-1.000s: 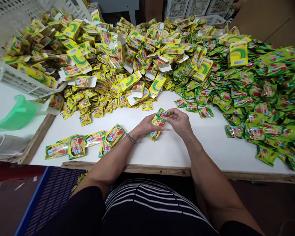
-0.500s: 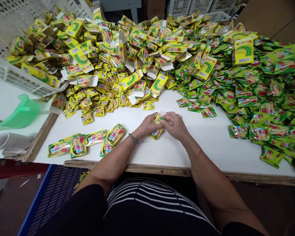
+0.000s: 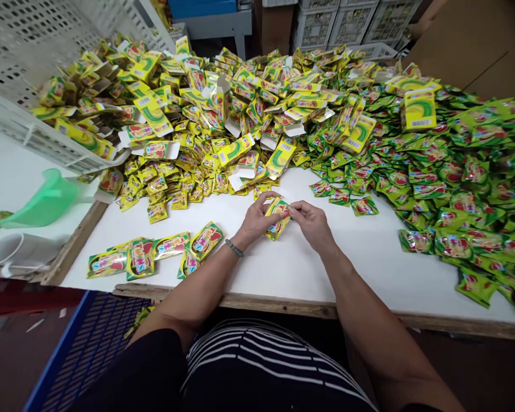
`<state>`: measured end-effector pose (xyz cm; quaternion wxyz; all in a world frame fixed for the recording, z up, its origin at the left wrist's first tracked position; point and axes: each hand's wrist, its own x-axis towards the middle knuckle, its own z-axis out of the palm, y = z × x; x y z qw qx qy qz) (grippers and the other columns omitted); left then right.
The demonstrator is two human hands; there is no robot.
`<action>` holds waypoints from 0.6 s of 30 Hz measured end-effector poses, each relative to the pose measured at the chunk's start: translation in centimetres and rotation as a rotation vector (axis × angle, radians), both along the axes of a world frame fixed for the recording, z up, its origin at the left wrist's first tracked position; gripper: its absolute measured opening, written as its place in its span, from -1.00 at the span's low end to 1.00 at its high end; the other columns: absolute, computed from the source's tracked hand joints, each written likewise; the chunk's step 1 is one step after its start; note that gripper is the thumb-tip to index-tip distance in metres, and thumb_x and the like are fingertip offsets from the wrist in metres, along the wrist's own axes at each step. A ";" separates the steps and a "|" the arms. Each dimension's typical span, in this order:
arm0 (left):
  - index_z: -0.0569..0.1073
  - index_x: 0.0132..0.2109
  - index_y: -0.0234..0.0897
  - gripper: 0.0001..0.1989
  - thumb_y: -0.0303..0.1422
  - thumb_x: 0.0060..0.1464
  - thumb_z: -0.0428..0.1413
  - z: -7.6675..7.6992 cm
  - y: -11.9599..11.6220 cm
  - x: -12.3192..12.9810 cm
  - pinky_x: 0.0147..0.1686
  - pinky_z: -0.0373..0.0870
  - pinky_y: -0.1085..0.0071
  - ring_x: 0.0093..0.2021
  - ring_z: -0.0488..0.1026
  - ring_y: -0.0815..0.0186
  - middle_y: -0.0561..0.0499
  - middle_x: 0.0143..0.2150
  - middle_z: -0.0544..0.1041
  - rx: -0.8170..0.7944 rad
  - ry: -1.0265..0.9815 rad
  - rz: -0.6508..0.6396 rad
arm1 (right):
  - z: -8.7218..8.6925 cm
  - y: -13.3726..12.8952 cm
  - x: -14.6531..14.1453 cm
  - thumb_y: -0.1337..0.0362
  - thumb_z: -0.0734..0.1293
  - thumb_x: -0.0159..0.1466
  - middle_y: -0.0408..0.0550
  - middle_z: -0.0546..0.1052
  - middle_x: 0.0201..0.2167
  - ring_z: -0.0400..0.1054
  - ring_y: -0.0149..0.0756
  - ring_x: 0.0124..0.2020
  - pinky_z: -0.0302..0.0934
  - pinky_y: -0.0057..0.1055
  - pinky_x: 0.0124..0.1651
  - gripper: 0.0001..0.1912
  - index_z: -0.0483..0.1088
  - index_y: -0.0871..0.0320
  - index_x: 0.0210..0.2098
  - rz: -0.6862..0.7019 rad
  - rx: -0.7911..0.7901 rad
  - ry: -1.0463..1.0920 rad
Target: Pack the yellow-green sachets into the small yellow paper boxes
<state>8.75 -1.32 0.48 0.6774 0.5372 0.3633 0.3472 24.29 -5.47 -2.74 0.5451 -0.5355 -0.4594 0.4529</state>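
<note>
A small yellow and green printed box [image 3: 278, 220] is held between my two hands over the white table [image 3: 257, 269]. My left hand [image 3: 260, 217] grips it from the left, with the thumb across its front. At its upper right end, the fingers of my right hand [image 3: 309, 222] pinch the edge. Several similar closed boxes [image 3: 140, 258] lie to the left of my left forearm. Beyond my hands are a heap of small yellow sachets [image 3: 157, 186] and, to the right, a large pile of green sachets [image 3: 455, 189].
Open-ended yellow boxes [image 3: 278, 157] are piled at the back. A white perforated crate [image 3: 30, 129] lies tipped at the left, near a green scoop [image 3: 47, 200] and a white mug [image 3: 23, 252]. A wooden strip [image 3: 283, 304] edges the table; a blue basket [image 3: 86, 337] sits below.
The white open flap at the box's top no longer shows, and its printed front now faces up. My right hand has shifted slightly right, to the box's edge. The camera view has tilted up slightly.
</note>
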 end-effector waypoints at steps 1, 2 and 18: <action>0.28 -0.04 -0.24 -0.39 -0.20 -0.20 0.36 0.1 0.0 -0.1 -0.49 0.27 0.53 -0.52 0.37 0.46 0.14 -0.42 0.48 -0.005 -0.004 -0.028 | 0.1 0.0 0.1 -0.08 0.40 0.10 -0.17 0.48 -0.47 0.39 -0.31 -0.38 0.37 -0.29 -0.18 -0.65 0.42 0.08 -0.35 0.011 -0.007 0.009; 0.28 -0.05 -0.24 -0.40 -0.20 -0.20 0.36 0.1 0.0 -0.1 -0.49 0.27 0.53 -0.52 0.37 0.45 0.14 -0.42 0.49 -0.011 -0.007 -0.051 | 0.2 -0.1 0.1 -0.06 0.42 0.09 -0.19 0.47 -0.49 0.39 -0.32 -0.40 0.37 -0.29 -0.19 -0.65 0.42 0.07 -0.32 0.003 -0.008 0.032; 0.21 -0.07 -0.22 -0.32 -0.22 -0.29 0.40 0.2 -0.3 0.4 -0.49 0.23 0.55 -0.55 0.41 0.43 0.17 -0.50 0.50 -0.059 0.097 -0.038 | 1.4 -0.2 0.8 0.05 0.51 -0.02 -0.07 0.62 -0.41 0.48 -0.25 -0.35 0.38 -0.25 -0.18 -0.68 0.55 0.13 -0.36 -0.065 -0.073 0.139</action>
